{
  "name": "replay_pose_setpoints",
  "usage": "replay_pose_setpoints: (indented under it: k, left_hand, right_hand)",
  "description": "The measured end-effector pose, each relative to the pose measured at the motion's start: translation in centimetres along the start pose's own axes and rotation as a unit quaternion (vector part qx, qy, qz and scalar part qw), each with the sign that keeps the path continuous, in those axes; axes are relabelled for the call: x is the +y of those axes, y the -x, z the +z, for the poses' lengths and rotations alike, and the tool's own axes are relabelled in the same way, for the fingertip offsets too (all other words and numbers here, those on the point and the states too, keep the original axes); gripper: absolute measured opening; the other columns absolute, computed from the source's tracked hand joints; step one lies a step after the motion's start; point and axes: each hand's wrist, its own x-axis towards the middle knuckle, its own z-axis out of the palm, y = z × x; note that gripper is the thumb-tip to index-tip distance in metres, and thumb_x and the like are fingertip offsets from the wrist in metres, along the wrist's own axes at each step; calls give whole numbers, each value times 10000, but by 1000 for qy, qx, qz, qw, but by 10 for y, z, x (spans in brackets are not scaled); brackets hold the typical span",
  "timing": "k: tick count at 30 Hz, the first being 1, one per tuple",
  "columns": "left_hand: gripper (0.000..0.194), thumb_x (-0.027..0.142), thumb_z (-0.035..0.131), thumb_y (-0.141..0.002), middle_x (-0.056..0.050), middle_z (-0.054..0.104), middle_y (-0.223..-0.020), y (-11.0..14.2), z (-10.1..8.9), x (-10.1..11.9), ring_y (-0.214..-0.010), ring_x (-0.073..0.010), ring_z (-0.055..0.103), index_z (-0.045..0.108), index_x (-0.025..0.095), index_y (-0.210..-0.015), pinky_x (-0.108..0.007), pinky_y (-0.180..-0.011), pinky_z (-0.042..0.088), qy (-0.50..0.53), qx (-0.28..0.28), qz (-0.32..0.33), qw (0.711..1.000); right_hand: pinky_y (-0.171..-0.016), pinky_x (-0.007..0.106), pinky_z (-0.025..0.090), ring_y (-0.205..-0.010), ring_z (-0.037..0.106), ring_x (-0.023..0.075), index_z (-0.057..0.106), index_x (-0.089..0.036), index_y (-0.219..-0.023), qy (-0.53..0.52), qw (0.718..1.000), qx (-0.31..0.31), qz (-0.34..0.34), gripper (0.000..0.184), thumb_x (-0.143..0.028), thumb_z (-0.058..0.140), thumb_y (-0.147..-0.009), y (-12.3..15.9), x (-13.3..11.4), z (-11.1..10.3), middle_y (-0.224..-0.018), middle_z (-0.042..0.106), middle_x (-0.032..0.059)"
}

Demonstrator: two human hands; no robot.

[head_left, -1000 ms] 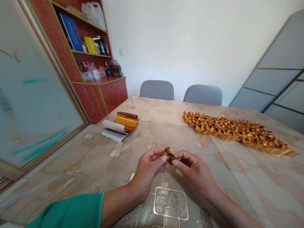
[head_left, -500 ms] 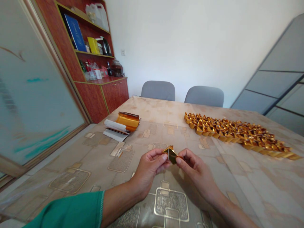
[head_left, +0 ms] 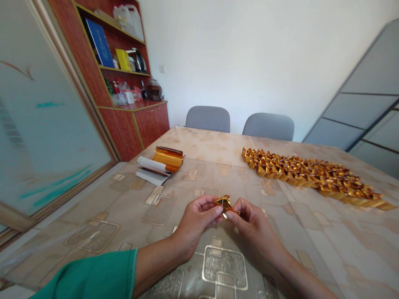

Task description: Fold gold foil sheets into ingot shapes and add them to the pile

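Observation:
Between my two hands, just above the table, is a small piece of folded gold foil paper [head_left: 225, 202], shiny and partly opened out into a pointed shape. My left hand [head_left: 199, 222] pinches its left side between thumb and fingers. The right side is gripped by my right hand [head_left: 254, 218], whose thumb presses on the front lower part. Fingertips cover parts of the piece. Farther off on the right of the table lie many folded gold paper pieces [head_left: 299, 172], packed in tight rows.
A stack of gold and white paper sheets [head_left: 168, 158], curled at the edges, lies at the back left of the patterned tablecloth [head_left: 124, 216]. Two grey chairs [head_left: 208, 118] stand behind the table. A red-brown cabinet [head_left: 124, 124] with shelves is at the left, beside a sliding glass door [head_left: 50, 124].
My right thumb has moved left and inward over the foil paper. The piece has tilted and its lower part is bent in. The stack and the rows have stayed put.

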Motion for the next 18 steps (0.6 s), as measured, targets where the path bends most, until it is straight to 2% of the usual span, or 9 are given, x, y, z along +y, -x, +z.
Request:
replay_pose_setpoints:
  k: [4, 9, 12, 16, 18]
  left_hand:
    - [362, 334, 880, -679, -53, 736, -915, 1, 1, 2, -775, -127, 673, 718, 144, -941, -263, -759, 560, 12, -19, 1, 1000]
    - [372, 292, 926, -590, -29, 730, -811, -1, 1, 4, -678, -96, 648, 717, 134, -854, -207, -672, 534, -4, -11, 6, 1000]
    - [376, 288, 930, -575, -25, 731, -797, -2, 1, 3, -676, -102, 651, 713, 135, -841, -214, -677, 534, 5, 5, 17, 1000]
    - [357, 286, 925, -581, -15, 730, -776, 0, 2, 4, -672, -94, 641, 711, 135, -824, -209, -681, 527, 14, 13, 42, 999]
    - [350, 279, 924, -583, -14, 729, -770, 1, 2, 4, -674, -92, 638, 708, 134, -817, -205, -681, 522, 13, 14, 49, 999]
  right_hand:
    - [-578, 261, 357, -624, 452, 137, 532, -209, -733, 5, 1000, -6, -22, 320, -467, 657, -875, -3, -10, -2, -674, 519, -30]
    - [-575, 263, 357, -639, 475, 142, 543, -208, -766, 5, 1000, -24, -14, 276, -431, 634, -901, -1, -13, 0, -701, 550, -19]
    - [-599, 263, 377, -697, 518, 154, 558, -210, -855, -18, 999, -30, 1, 213, -389, 670, -889, 0, -8, 2, -780, 605, 1]
    - [-618, 267, 380, -714, 527, 160, 558, -208, -878, -21, 999, -23, 14, 290, -429, 739, -832, 1, -5, 0, -794, 605, 3]
    - [-620, 269, 368, -704, 509, 153, 563, -200, -853, -15, 1000, -20, 9, 298, -453, 721, -846, 1, -8, -2, -773, 583, -2]
